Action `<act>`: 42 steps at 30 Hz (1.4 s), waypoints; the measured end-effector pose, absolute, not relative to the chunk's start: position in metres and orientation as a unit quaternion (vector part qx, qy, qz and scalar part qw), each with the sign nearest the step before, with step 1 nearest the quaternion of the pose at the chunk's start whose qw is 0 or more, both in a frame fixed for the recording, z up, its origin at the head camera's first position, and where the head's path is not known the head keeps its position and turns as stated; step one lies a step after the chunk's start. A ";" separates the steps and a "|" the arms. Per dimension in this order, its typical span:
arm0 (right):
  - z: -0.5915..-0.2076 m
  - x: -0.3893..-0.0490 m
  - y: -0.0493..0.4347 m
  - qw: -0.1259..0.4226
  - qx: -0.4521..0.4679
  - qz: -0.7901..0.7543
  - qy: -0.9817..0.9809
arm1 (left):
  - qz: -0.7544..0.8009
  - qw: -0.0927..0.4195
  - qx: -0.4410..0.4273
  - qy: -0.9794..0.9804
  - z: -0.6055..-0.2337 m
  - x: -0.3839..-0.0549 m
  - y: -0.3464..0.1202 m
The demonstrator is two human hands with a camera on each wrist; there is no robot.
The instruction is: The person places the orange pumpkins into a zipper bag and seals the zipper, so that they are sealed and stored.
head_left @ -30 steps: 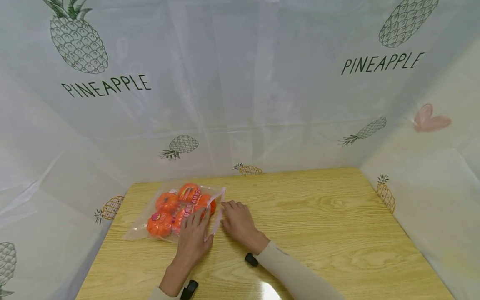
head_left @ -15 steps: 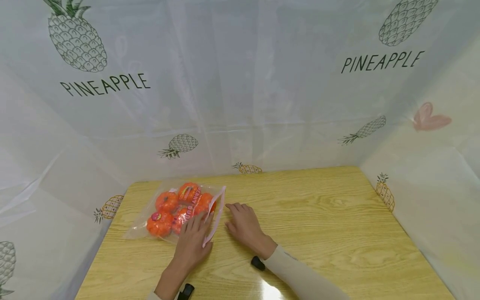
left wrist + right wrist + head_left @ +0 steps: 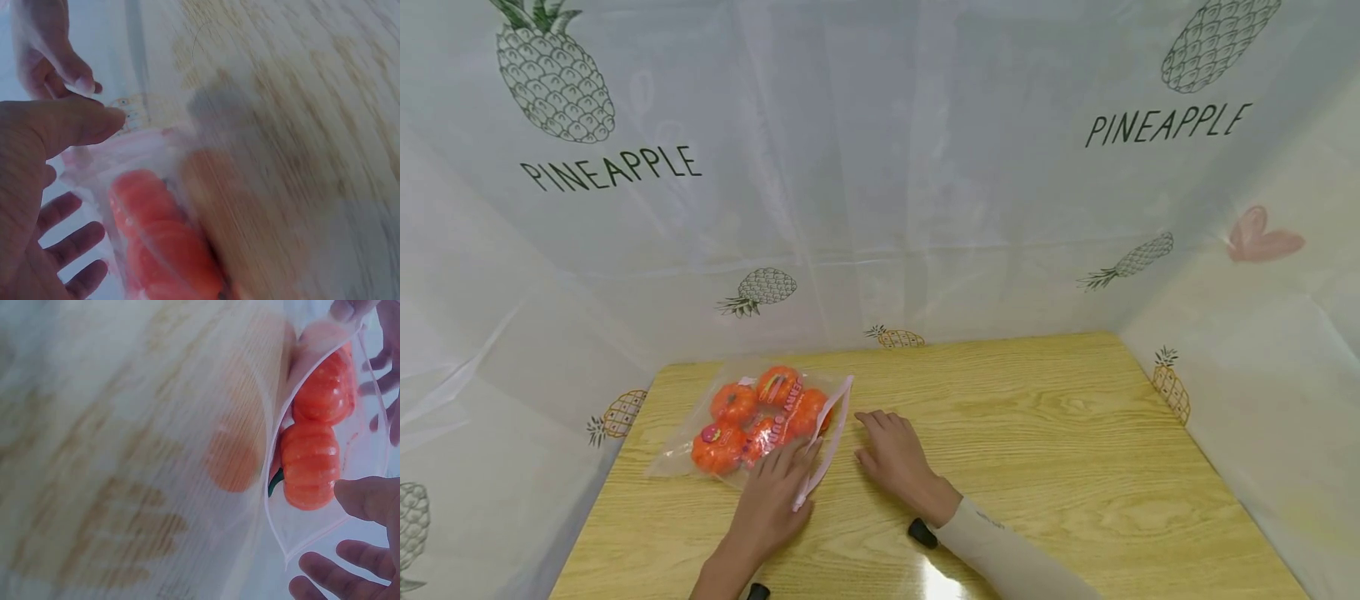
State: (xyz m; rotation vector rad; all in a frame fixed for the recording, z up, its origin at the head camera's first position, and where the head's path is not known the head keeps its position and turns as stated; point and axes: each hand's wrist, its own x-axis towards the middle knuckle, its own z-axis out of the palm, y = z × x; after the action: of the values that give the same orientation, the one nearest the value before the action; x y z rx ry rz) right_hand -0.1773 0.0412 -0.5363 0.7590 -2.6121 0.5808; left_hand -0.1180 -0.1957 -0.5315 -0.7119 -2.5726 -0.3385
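Note:
A clear zip bag with a pink zip strip lies at the left of the wooden table, its mouth facing right. Several small orange pumpkins are inside it; one green stem shows in the right wrist view. My left hand rests at the bag's near side, fingers extended over its lower edge near the mouth. The left wrist view has that thumb beside the zip edge, apart from the fingers. My right hand is just right of the mouth, fingers relaxed, holding nothing. The mouth gapes in the right wrist view.
The wooden table extends to the right of both hands. White sheeting printed with pineapples encloses its back and sides. A black wrist strap part sits by the right sleeve.
My right hand has let go of the zip edge and moved slightly right. My left hand has slid toward the table's near edge, and the bag's near corner has shifted with it.

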 end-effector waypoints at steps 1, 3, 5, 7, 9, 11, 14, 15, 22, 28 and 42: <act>-0.536 -0.177 0.042 0.178 0.270 0.206 -0.924 | -0.120 0.223 -0.260 -0.932 -0.531 -0.117 -0.197; -0.536 -0.176 0.042 0.175 0.272 0.209 -0.923 | -0.115 0.220 -0.261 -0.933 -0.530 -0.116 -0.198; -0.535 -0.174 0.042 0.170 0.273 0.212 -0.923 | -0.114 0.214 -0.259 -0.935 -0.529 -0.115 -0.199; -0.534 -0.172 0.042 0.167 0.275 0.216 -0.922 | -0.115 0.210 -0.256 -0.937 -0.528 -0.114 -0.200; -0.533 -0.170 0.041 0.165 0.277 0.219 -0.921 | -0.114 0.211 -0.251 -0.938 -0.528 -0.113 -0.200; -0.532 -0.168 0.041 0.165 0.281 0.221 -0.919 | -0.112 0.223 -0.249 -0.936 -0.528 -0.113 -0.200; -0.531 -0.165 0.040 0.174 0.290 0.224 -0.914 | -0.110 0.244 -0.243 -0.932 -0.528 -0.113 -0.201; -0.531 -0.165 0.039 0.178 0.294 0.224 -0.912 | -0.109 0.250 -0.241 -0.931 -0.528 -0.113 -0.201; -0.533 -0.159 0.037 0.202 0.345 0.227 -0.888 | -0.119 0.280 -0.231 -0.924 -0.529 -0.114 -0.199; -0.533 -0.158 0.033 0.241 0.408 0.216 -0.854 | -0.124 0.305 -0.234 -0.915 -0.529 -0.114 -0.196; -0.530 -0.154 0.024 0.244 0.445 0.176 -0.844 | -0.141 0.335 -0.220 -0.905 -0.530 -0.114 -0.198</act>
State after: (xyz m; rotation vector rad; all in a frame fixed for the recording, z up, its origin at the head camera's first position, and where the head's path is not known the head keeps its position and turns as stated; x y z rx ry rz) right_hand -0.1542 0.0243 -0.5304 1.2150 -2.3049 0.4809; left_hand -0.1142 -0.1979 -0.5302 -0.5743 -2.3618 -0.3691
